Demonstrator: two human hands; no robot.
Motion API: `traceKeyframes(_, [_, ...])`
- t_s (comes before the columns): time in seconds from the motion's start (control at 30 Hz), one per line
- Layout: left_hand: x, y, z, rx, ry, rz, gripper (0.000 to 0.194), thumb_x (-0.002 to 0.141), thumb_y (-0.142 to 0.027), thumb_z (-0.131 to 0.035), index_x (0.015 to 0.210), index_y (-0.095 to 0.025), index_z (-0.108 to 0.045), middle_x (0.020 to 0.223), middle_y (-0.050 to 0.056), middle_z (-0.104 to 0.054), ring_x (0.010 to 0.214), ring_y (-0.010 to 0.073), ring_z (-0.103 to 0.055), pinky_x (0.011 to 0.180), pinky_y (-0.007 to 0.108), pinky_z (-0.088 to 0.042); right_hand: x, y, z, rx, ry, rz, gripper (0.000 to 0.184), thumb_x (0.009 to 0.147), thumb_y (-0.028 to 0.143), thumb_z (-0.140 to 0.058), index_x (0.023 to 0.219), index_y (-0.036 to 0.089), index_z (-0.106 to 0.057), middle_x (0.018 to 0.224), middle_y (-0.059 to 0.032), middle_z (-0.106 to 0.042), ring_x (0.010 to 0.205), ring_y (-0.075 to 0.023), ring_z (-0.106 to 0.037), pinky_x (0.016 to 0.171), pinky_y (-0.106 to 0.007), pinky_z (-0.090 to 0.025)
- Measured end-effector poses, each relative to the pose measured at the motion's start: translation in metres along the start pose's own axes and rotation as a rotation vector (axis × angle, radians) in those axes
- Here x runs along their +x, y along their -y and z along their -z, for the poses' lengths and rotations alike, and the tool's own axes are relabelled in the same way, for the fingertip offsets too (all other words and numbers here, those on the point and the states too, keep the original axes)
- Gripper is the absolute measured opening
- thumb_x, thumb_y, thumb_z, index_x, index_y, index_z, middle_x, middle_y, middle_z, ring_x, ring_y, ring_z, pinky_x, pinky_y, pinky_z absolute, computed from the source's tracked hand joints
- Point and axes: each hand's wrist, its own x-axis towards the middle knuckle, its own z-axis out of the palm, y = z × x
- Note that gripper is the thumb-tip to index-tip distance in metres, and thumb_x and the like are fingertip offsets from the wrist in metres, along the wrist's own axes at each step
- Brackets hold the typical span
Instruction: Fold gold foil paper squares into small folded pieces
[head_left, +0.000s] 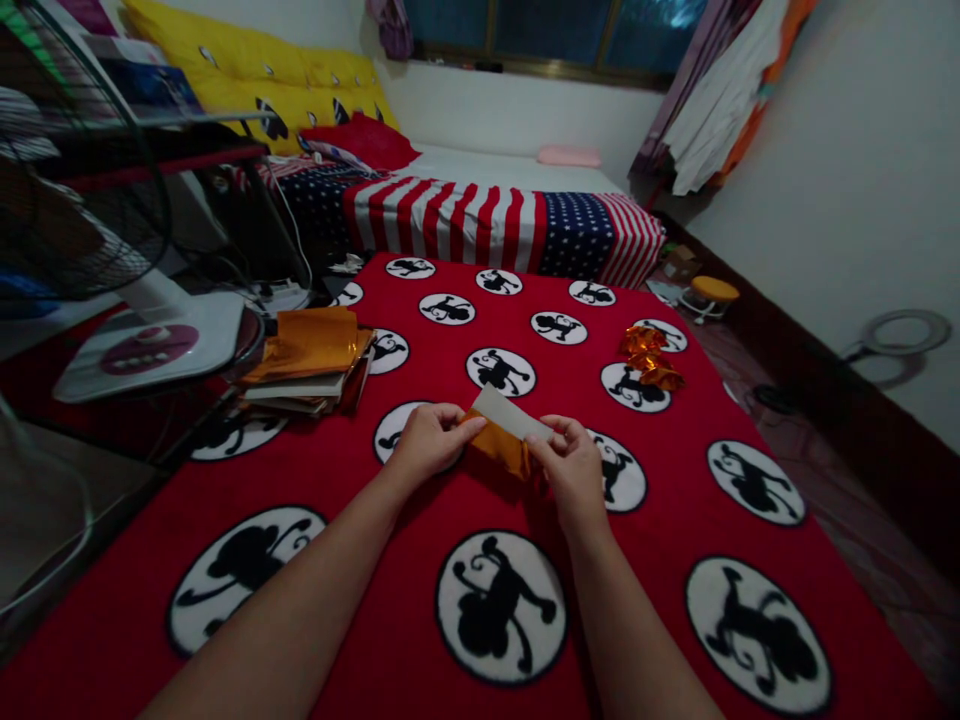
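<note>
Between my two hands is a sheet of orange foil paper (495,448) with a pale grey-white backing (513,412) showing along its far side. My left hand (433,438) pinches its left end between thumb and fingers. At the other end, my right hand (571,462) grips the paper the same way. The sheet looks partly folded and is held just over the red cloth. To the left lies a stack of orange and pale paper sheets (311,345). Folded shiny orange foil pieces (651,355) rest on the cloth at the far right.
A red cloth with monkey circles (330,600) covers the surface under my hands. A white fan base (154,345) stands at the left edge. Beyond are a bed with a striped, starred cover (480,222), a yellow stool (714,290) and a ring light (904,328).
</note>
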Motion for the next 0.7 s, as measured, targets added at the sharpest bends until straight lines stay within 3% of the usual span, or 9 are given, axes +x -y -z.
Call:
traceKeyframes(0.13, [0.002, 0.003, 0.002, 0.173, -0.256, -0.096, 0.024, 0.071, -0.035, -0.072, 0.087, -0.017, -0.068, 0.058, -0.003, -0.057, 0.052, 0.0109, -0.049, 0.052, 0.021, -0.034, 0.0, -0.005, 0.002, -0.308, -0.017, 0.123, 0.03, 0.068, 0.033, -0.072, 0.092, 0.019, -0.06, 0.058, 0.0032, -0.06, 0.051, -0.0146, -0.053, 0.049, -0.025, -0.039])
traceKeyframes(0.23, [-0.001, 0.0, 0.002, 0.35, -0.327, -0.251, 0.023, 0.069, -0.024, -0.074, 0.091, -0.018, -0.067, 0.071, -0.001, -0.06, 0.06, 0.0118, -0.051, 0.06, 0.023, -0.038, 0.0, -0.004, 0.009, -0.531, -0.098, 0.301, 0.018, 0.072, 0.029, -0.068, 0.086, 0.019, -0.064, 0.076, -0.0022, -0.063, 0.058, -0.0145, -0.052, 0.056, -0.028, -0.041])
traceKeyframes(0.33, [-0.006, -0.005, 0.002, 0.38, -0.224, -0.386, 0.005, 0.078, -0.021, -0.067, 0.082, -0.018, -0.068, 0.078, 0.002, -0.061, 0.068, 0.0133, -0.054, 0.066, 0.024, -0.04, 0.0, 0.003, 0.018, -0.613, -0.118, 0.491, 0.01, 0.076, 0.018, -0.059, 0.082, 0.02, -0.066, 0.085, -0.0033, -0.06, 0.064, -0.0142, -0.052, 0.061, -0.028, -0.041])
traceKeyframes(0.4, [-0.008, -0.008, 0.0, 0.348, -0.086, -0.446, 0.009, 0.083, -0.021, -0.062, 0.08, -0.018, -0.07, 0.079, 0.004, -0.063, 0.074, 0.0141, -0.057, 0.069, 0.025, -0.042, 0.0, 0.007, 0.022, -0.589, -0.052, 0.566, 0.016, 0.077, 0.012, -0.054, 0.079, 0.021, -0.067, 0.085, -0.0033, -0.06, 0.07, -0.0154, -0.054, 0.062, -0.028, -0.04])
traceKeyframes(0.53, [-0.01, -0.008, -0.004, 0.419, 0.129, -0.563, 0.011, 0.085, -0.021, -0.063, 0.082, -0.019, -0.073, 0.086, 0.005, -0.066, 0.083, 0.0167, -0.058, 0.078, 0.03, -0.043, -0.001, 0.013, 0.026, -0.516, 0.095, 0.601, 0.021, 0.078, 0.007, -0.051, 0.076, 0.021, -0.066, 0.083, -0.0025, -0.062, 0.073, -0.016, -0.056, 0.062, -0.028, -0.04])
traceKeyframes(0.7, [-0.011, -0.004, -0.006, 0.497, 0.214, -0.583, 0.012, 0.083, -0.018, -0.064, 0.09, -0.02, -0.074, 0.095, 0.006, -0.066, 0.09, 0.0184, -0.057, 0.083, 0.033, -0.043, -0.001, 0.013, 0.027, -0.535, 0.215, 0.618, 0.029, 0.073, 0.002, -0.05, 0.08, 0.022, -0.069, 0.086, -0.0028, -0.063, 0.082, -0.0176, -0.059, 0.067, -0.028, -0.042])
